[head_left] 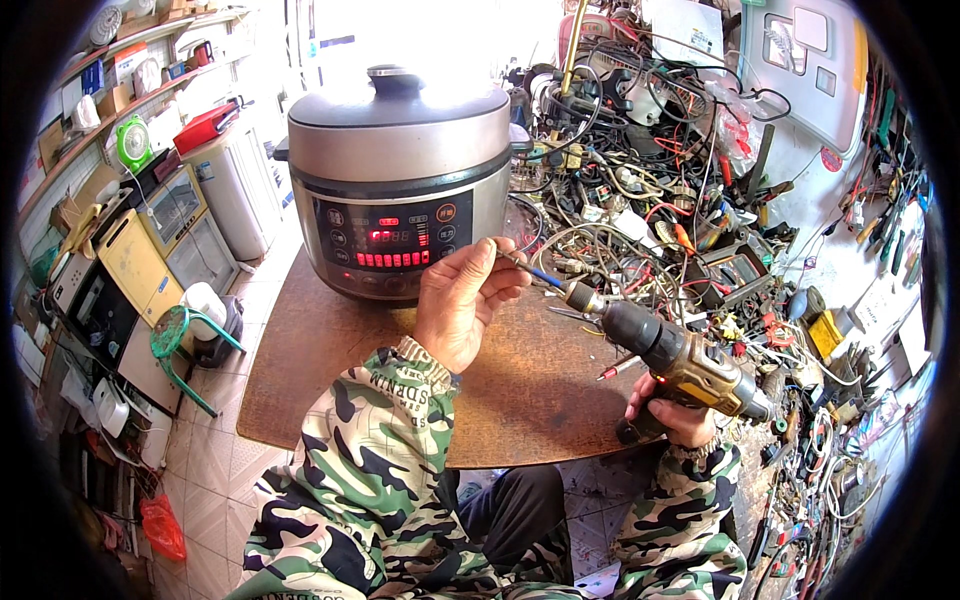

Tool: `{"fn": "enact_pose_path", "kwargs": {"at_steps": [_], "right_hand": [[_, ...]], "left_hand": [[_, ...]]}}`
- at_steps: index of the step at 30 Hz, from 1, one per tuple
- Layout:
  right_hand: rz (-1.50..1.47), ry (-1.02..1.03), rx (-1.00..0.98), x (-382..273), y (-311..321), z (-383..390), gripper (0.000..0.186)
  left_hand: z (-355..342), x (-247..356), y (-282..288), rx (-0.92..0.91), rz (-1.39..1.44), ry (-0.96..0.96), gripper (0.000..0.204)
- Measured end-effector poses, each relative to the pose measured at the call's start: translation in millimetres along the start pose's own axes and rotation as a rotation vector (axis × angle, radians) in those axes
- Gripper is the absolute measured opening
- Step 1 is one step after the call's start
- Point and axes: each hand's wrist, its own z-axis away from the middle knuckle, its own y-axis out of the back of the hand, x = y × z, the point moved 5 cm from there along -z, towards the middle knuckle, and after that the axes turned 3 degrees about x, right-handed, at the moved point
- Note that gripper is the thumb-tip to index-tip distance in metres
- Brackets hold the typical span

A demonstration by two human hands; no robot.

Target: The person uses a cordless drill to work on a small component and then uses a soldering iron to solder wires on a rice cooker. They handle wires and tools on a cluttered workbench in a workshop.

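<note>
My right hand (682,418) grips the handle of a brown and black cordless drill (645,335) over the right side of the table. The drill points up and left. A long thin bit (543,275) with a blue section sticks out of its chuck. The thumb and fingers of my left hand (462,300) pinch the far end of this bit; its tip is partly hidden by them. Just behind my left hand stands an electric pressure cooker (400,150), lid on, with red lights glowing on its front panel.
The cooker stands on a worn brown wooden table (340,360). A dense heap of cables and parts (620,190) crowds the right side. On the left are a green stool (172,335), an upright white cabinet (235,185) and loaded shelves (140,85).
</note>
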Motion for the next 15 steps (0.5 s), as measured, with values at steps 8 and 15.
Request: {"fn": "enact_pose_path", "kwargs": {"at_steps": [8,15], "right_hand": [[0.016,-0.003,-0.026,3.8,4.4,0.1,0.026],[0.005,0.005,-0.037,3.6,5.2,0.3,0.025]], "left_hand": [[-0.3,1.7,2.2,0.016,-0.015,-0.003,0.028],[-0.8,2.7,2.4,0.023,-0.007,0.005,0.028]]}}
